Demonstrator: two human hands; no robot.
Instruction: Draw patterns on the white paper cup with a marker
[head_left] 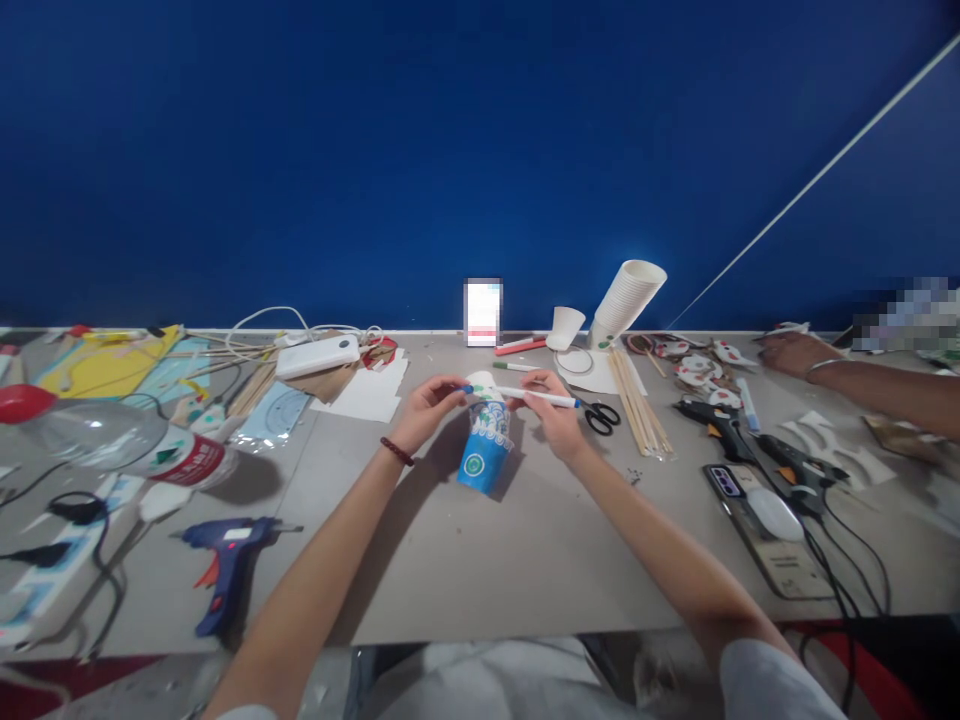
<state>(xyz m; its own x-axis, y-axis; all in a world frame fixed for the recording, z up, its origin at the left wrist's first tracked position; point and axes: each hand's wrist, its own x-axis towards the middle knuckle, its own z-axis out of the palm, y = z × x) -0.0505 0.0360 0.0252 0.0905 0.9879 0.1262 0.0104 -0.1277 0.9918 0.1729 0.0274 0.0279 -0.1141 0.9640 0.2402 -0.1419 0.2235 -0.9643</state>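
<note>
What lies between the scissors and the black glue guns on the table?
Thin wooden sticks lie there, side by side, in the head view.

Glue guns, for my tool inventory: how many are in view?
3: a blue glue gun on the left, a black glue gun right of the scissors, and a second black one farther right.

The blue cup (487, 470) looks like smooth paper with a dull sheen, and the marker (553, 398) beside its upper end is slick white plastic. Over to the cup's left I can see a bottle (112, 435) of clear, glossy plastic and a glue gun (232, 555) in blue plastic with a metal nozzle (290, 528). Right of the cup lie pale, bare wooden sticks (637, 405); beyond it, to the right, leans a stack of matt white paper cups (626, 302). The tabletop (480, 580) around the cup is grey, smooth and matt.
</note>
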